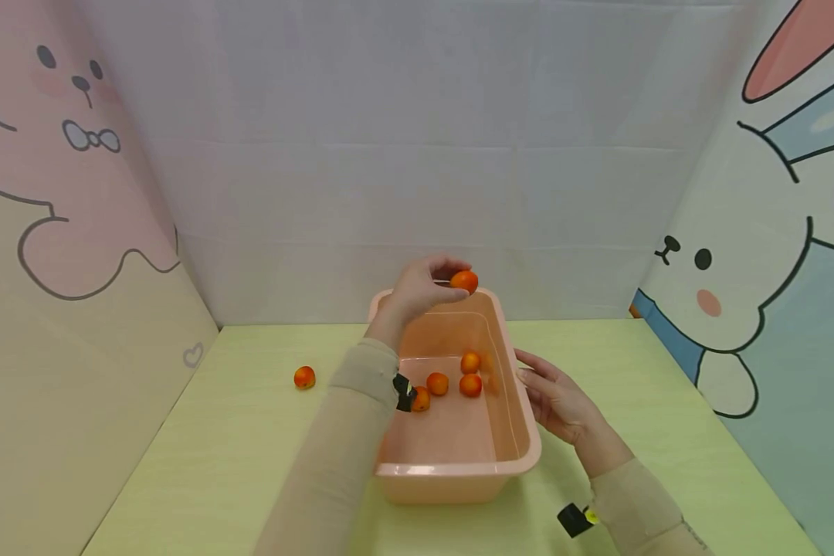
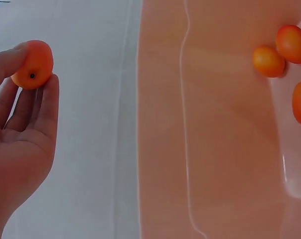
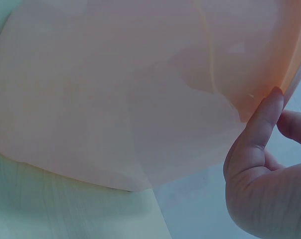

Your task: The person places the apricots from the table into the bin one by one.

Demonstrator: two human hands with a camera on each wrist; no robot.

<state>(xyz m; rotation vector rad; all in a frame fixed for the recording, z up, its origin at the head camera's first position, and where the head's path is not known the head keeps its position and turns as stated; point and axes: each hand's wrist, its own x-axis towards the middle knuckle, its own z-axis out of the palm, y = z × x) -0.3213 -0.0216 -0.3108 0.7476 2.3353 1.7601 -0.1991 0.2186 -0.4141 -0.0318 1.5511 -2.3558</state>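
My left hand (image 1: pixel 419 290) pinches a small orange-red fruit (image 1: pixel 464 282) between thumb and fingers, above the far end of a pink plastic bin (image 1: pixel 452 469). In the left wrist view, a dark dot shows on this fruit (image 2: pixel 33 64). Several similar fruits lie inside the bin, among them one fruit (image 1: pixel 470 385) by its right wall. Against the bin's right side rests my right hand (image 1: pixel 559 401), thumb and fingertips at the rim, with the fingers relaxed. The right wrist view has the thumb (image 3: pixel 262 117) touching the pink wall just under the rim.
Another orange-red fruit (image 1: pixel 304 378) lies on the pale yellow-green table (image 1: pixel 236 463), left of the bin. A white cloth wall (image 1: pixel 320 193) stands behind the table. Side panels with cartoon animals flank it, including a rabbit panel (image 1: pixel 792 463) on the right.
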